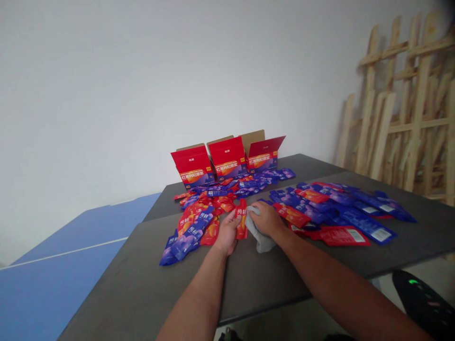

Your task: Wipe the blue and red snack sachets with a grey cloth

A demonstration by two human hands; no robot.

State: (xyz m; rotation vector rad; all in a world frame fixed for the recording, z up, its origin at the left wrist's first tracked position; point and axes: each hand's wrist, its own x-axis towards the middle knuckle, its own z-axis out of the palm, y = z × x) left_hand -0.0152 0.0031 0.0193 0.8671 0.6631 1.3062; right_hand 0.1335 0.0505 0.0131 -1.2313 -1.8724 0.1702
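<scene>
My left hand (228, 233) is closed on the left side of a red pouch (241, 221), which stands upright above the table with its printed front towards me. A grey cloth (259, 237) is bunched in my right hand (266, 217), at the right edge of that pouch. The cloth hangs down to the tabletop. Left of my left hand lies a small group of red and blue pouches (192, 232). Right of my right hand a larger heap of blue and red pouches (330, 203) spreads over the dark table (259, 289).
Three open red cartons (195, 171) stand in a row at the back, with more pouches (249, 182) piled before them. A blue table (81, 251) with a white line adjoins on the left. Wooden frames (401, 109) lean at the wall. A black device (423, 298) is at lower right.
</scene>
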